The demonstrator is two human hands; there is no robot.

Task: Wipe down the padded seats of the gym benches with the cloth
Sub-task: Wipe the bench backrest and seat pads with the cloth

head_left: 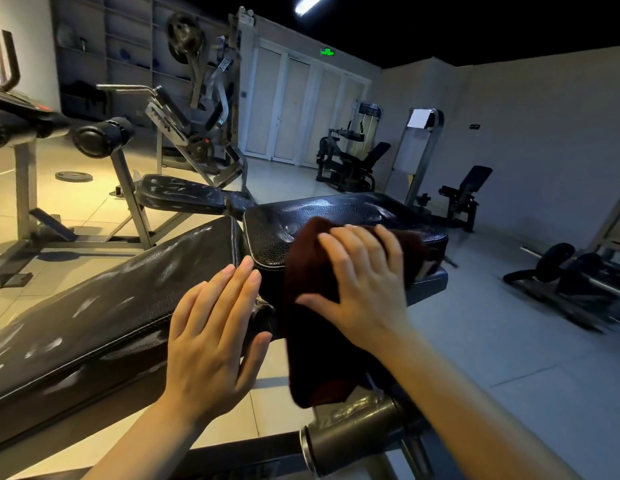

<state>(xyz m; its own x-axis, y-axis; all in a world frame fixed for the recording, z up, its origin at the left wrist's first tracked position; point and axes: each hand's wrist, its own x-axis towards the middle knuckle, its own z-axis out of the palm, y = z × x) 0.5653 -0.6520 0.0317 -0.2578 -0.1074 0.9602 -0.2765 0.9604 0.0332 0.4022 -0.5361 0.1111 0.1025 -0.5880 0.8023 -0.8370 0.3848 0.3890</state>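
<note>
Nearest the camera, a grey steel tube (pixel 357 431) of the bench frame crosses the bottom of the view, with both forearms reaching out over it.

On the left, the long back pad (pixel 104 317) slopes down toward the lower left corner of the view, its black vinyl streaked with pale smears. The left hand (pixel 211 337) lies over that pad's right end, beside the gap to the seat; its grip is apart, fingers straight and together, holding nothing. It appears to brace on the pad, though whether the palm bears any weight cannot be told.

Right of the gap sits the seat pad (pixel 336 209), a raised black cushion with a stitched rim. The dark brown cloth (pixel 315 306) is draped over its near edge, part on top and a long tail hanging down toward the steel tube. The right hand (pixel 364 282) presses flat on the cloth with its grip apart, fingers spread, none of them curled round the fabric.

To do this stroke well, I would judge that the spread palm should keep even pressure and carry the cloth across the whole top toward the far edge and right corner, which look glossy but not yet covered. The hanging tail is likely to snag on the frame or slide off, so gathering it under the palm would help. The smeared back pad probably needs a pass afterwards, as does the second bench (pixel 180 194) farther back on the left.
</note>
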